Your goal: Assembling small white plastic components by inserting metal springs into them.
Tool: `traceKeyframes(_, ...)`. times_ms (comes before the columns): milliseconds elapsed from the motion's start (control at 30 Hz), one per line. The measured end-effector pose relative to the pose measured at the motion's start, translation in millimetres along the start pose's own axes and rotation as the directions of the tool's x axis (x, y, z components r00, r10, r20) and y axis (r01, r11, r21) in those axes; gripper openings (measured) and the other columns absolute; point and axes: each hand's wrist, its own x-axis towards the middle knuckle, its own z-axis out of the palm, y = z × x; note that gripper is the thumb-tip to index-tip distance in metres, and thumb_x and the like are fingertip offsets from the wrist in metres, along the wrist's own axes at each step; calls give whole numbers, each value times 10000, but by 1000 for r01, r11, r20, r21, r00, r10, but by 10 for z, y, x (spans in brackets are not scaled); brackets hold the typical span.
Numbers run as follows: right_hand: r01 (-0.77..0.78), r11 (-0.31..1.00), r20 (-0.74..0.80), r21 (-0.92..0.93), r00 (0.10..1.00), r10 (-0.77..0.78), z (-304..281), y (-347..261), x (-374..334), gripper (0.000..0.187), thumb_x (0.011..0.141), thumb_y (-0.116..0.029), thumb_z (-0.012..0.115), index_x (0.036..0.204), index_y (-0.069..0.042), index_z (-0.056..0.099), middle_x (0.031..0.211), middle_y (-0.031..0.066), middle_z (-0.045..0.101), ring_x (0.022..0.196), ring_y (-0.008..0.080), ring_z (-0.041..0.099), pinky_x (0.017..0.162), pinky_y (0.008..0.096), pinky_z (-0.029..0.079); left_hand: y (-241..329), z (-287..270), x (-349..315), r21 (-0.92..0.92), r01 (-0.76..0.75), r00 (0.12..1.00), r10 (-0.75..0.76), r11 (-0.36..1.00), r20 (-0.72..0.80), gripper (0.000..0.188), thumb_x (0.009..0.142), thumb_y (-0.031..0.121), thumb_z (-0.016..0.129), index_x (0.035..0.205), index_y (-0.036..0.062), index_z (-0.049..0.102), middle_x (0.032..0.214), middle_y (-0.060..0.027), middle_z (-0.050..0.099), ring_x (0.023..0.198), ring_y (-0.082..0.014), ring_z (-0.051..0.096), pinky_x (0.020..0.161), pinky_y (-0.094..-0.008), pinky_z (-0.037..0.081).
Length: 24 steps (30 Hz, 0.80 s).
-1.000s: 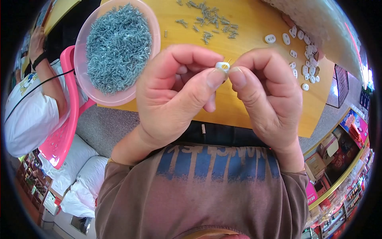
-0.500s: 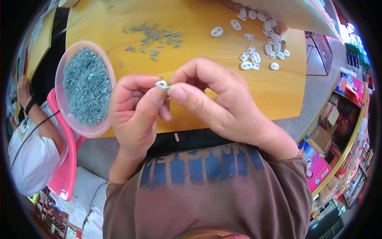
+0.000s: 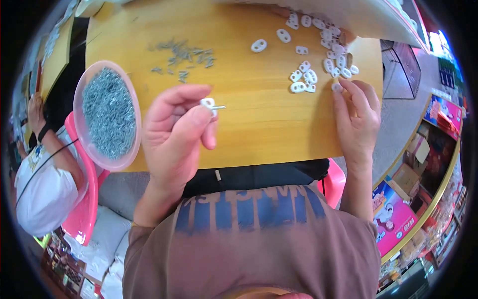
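Note:
My left hand (image 3: 177, 127) is closed in a pinch on a small white plastic piece (image 3: 207, 102) with a hole in it. A silver screw (image 3: 219, 107) sticks out of that piece to the right. At the right side of the wooden table (image 3: 259, 134), my right hand (image 3: 359, 117) has thumb and forefinger closed on another small white plastic piece (image 3: 336, 87), partly hidden by the fingertips. Just beyond that hand lie several loose white oval pieces (image 3: 297, 87) with two holes each. Loose silver screws (image 3: 184, 52) are scattered farther off, left of the middle.
A pink bowl (image 3: 79, 129) full of screws (image 3: 109, 114) stands at the table's left edge. Beside it, a person in a white top (image 3: 45, 194) sits on a pink chair (image 3: 84, 199). A whitish sheet (image 3: 358, 17) overhangs the far right; a shelf with boxes (image 3: 408, 174) stands right.
My right hand has let go near the left hand and moved far right to the white pieces, taking one between its fingertips. The left hand stays nearly in place, the screw now in plain sight.

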Motion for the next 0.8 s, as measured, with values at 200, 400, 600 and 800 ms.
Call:
traceKeyframes(200, 16, 1000, 15, -24, 1000, -16, 20, 74, -18, 108, 731, -15, 580, 837, 3, 576, 808, 84, 545, 672, 159, 529, 621, 256, 431, -14, 92, -16, -46, 36, 998, -33, 998, 58, 202, 776, 10, 503, 970, -46, 493, 735, -78, 548, 514, -81, 484, 491, -185, 390)
traceKeyframes(400, 106, 992, -20, -72, 994, -108, 25, 96, 82, 78, 745, -50, 576, 799, 7, 567, 745, 97, 561, 625, 174, 531, 587, 267, 427, -43, 136, -41, -42, 57, 997, -55, 997, 58, 186, 777, 17, 508, 953, -42, 495, 720, -69, 550, 510, -77, 484, 482, -186, 386)
traceKeyframes(600, -346, 700, 57, 625, 915, 400, 44, 41, 23, 125, 811, -103, 521, 842, 13, 558, 753, 84, 579, 573, 125, 492, 533, 216, 397, -45, 134, -33, -34, 46, 998, -44, 998, 54, 177, 779, 14, 503, 947, -40, 495, 721, -65, 552, 513, -78, 485, 477, -185, 381)
traceKeyframes(800, -454, -83, 461, 887, 870, 172, 20, -331, 100, 213, 854, -146, 452, 981, 17, 499, 784, 112, 572, 600, 110, 521, 552, 187, 435, -22, 147, -29, -42, 57, 994, -53, 997, 93, 176, 777, 4, 504, 946, -42, 497, 732, -70, 552, 524, -76, 488, 487, -181, 392)
